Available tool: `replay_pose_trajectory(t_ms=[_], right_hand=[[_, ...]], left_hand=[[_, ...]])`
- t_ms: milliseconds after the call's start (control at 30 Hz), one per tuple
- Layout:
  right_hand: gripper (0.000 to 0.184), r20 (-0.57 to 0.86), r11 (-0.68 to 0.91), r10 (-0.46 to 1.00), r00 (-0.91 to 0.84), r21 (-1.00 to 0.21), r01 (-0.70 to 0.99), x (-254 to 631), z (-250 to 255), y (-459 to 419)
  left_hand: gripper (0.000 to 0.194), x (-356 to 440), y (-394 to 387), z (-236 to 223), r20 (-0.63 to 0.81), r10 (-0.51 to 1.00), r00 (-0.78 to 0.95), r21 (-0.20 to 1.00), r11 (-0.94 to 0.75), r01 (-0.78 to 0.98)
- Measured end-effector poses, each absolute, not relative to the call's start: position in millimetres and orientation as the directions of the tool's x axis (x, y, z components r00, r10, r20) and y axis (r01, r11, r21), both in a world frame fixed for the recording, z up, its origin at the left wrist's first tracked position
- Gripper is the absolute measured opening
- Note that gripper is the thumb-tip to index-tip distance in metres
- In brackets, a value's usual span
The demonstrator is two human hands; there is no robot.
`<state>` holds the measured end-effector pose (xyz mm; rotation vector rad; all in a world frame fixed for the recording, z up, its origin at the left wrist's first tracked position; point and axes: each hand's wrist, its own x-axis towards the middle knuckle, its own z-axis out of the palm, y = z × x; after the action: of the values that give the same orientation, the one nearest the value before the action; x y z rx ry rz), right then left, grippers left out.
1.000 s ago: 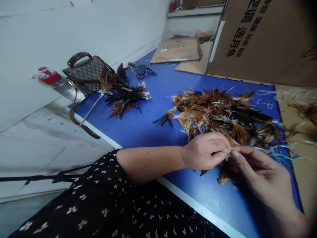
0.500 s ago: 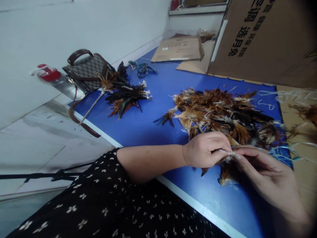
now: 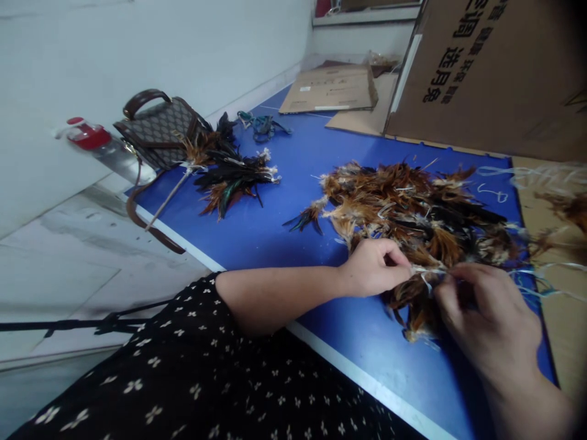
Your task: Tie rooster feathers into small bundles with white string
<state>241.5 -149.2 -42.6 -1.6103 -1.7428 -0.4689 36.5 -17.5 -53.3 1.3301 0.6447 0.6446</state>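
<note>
A big heap of brown and black feathers (image 3: pixel 413 211) lies on the blue table (image 3: pixel 284 226). My left hand (image 3: pixel 373 267) is closed in a pinch on the pale quill ends of a small feather bunch (image 3: pixel 413 302) at the heap's near edge. My right hand (image 3: pixel 486 321) meets it from the right, fingers curled and pinching the same bunch. The bunch's brown tips hang down onto the table below my hands. Pale string (image 3: pixel 545 269) trails off to the right of my hands.
A tied bunch of dark feathers (image 3: pixel 233 177) lies at the left beside a patterned handbag (image 3: pixel 158 131) and a red-capped bottle (image 3: pixel 98 146). Blue cord (image 3: pixel 261 125) lies farther back. A large cardboard box (image 3: pixel 495 73) stands behind the heap, flat cardboard (image 3: pixel 330 90) beyond it.
Both hands have dropped slightly toward the heap. My right hand's stretched fingers have curled in over the bunch, and more of the bunch's brown feathers show below my hands.
</note>
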Motion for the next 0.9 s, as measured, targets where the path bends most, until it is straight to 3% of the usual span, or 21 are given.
replay_pose_trajectory(t_ms=[167,267,367,500,633,733,900], right_hand=[[0.003,0.671,0.183,0.741,0.03,-0.245,0.952,237.2,-38.0,-145.7],[0.003,0.687,0.219,0.726,0.004,-0.236,0.947,238.3,-38.4,-144.7],[0.006,0.688,0.166,0.724,0.046,-0.239,0.957,239.6,-41.2,-145.7],[0.017,0.655,-0.023,0.753,0.069,-0.078,0.997,242.2,-43.2,-150.2],[0.017,0.607,-0.034,0.793,-0.048,0.122,0.992,245.1,-42.0,-153.3],[0.018,0.61,-0.021,0.793,0.004,0.021,1.0,246.4,-41.1,-152.9],[0.028,0.612,0.094,0.773,0.167,-0.371,0.924,246.3,-38.6,-153.4]], left_hand=[[0.027,35.0,-14.5,-45.6,0.042,0.675,0.737,0.984,0.101,-0.149],[0.026,33.4,-15.2,-44.9,0.031,0.593,0.805,0.989,0.098,-0.111],[0.024,33.3,-16.1,-46.3,-0.016,0.602,0.798,0.994,0.097,-0.054],[0.027,32.9,-14.8,-44.2,-0.005,0.61,0.793,0.995,0.084,-0.059],[0.023,32.0,-15.9,-39.9,-0.025,0.585,0.811,0.999,0.053,-0.008],[0.023,32.6,-18.5,-38.2,-0.031,0.59,0.807,0.999,0.041,0.008],[0.025,32.7,-19.8,-34.6,-0.041,0.61,0.791,0.993,0.109,-0.033]])
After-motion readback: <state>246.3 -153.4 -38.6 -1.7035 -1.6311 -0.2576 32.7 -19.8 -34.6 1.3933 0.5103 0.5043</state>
